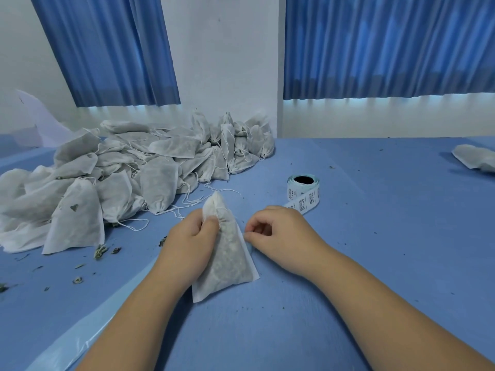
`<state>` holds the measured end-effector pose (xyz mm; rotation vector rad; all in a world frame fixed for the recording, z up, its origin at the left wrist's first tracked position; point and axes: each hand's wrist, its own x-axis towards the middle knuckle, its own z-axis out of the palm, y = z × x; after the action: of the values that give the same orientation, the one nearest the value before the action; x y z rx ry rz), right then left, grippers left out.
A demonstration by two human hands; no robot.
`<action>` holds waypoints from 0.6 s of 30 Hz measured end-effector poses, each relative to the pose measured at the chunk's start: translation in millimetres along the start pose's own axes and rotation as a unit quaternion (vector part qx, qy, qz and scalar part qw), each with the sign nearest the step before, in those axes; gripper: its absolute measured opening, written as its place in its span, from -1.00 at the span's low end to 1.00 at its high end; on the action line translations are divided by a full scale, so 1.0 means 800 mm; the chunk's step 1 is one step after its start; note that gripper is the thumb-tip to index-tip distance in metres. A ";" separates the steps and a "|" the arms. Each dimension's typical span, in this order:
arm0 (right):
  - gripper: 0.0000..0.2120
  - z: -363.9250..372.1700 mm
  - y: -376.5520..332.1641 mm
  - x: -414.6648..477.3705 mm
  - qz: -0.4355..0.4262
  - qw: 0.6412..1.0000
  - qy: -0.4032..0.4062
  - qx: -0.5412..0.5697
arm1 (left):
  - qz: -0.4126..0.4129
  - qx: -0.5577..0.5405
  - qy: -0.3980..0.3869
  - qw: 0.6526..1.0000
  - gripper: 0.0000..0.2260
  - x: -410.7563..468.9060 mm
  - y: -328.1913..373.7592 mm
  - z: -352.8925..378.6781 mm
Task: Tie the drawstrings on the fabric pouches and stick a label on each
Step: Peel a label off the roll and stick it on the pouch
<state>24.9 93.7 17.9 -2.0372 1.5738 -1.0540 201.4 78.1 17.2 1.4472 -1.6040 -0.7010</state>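
Head: one pouch [228, 261] in left hand [188, 243]

Centre pouch [227, 253]: white, grey-green fill showing through. Pile [120, 178], 10 o'clock: same white and grey-green, with white strings. Roll [303, 187], 1 o'clock: white labels, black barcodes, pale blue edge, black core. Table [375, 236]: plain blue. Flecks [100, 251], 8 o'clock: green-brown. Curtains [388, 49], 12 o'clock: blue. Wall [222, 62]: white.
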 end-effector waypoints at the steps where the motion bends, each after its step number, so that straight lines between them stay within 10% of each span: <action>1: -0.90 -0.002 0.000 0.000 0.000 1.000 -0.003 0.003 | -0.002 -0.001 -0.003 1.000 -0.74 0.000 -0.001 0.000; 18: -0.78 -0.009 -0.004 0.000 0.092 0.982 0.011 0.167 | -0.080 -0.001 0.017 0.997 -0.71 0.010 -0.005 -0.001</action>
<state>21.6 95.7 25.1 -1.6325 1.4483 -1.1818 204.4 69.6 15.9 1.5907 -1.4725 -0.7647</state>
